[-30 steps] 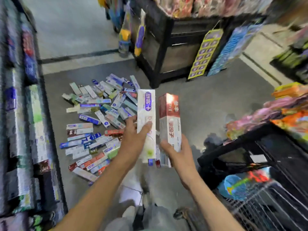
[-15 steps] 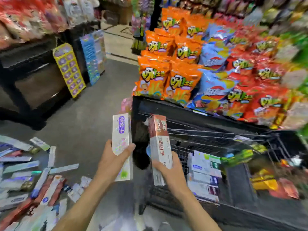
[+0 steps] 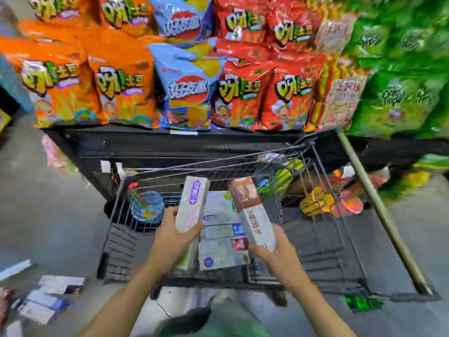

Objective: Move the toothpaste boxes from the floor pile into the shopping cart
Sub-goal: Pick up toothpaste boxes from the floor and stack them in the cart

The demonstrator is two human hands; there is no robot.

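Observation:
My left hand point(image 3: 173, 237) grips a white toothpaste box with a purple mark point(image 3: 193, 203), held upright over the wire shopping cart point(image 3: 116, 246). My right hand point(image 3: 274, 257) grips a red-and-white toothpaste box point(image 3: 252, 212), tilted left, also above the cart. Several toothpaste boxes point(image 3: 222, 244) lie stacked in the cart's basket between my hands. The edge of the floor pile point(image 3: 48, 297) shows at the lower left.
A black display stand point(image 3: 170, 147) loaded with orange, blue, red and green snack bags point(image 3: 116, 88) stands right behind the cart. The cart's handle bar point(image 3: 379, 210) runs down the right side. A round blue item point(image 3: 147, 206) and colourful packets point(image 3: 320, 203) lie in the cart.
My view swung right, from the floor pile to the cart. Both hands carried their boxes along and now hold them over the basket; the red box has tilted.

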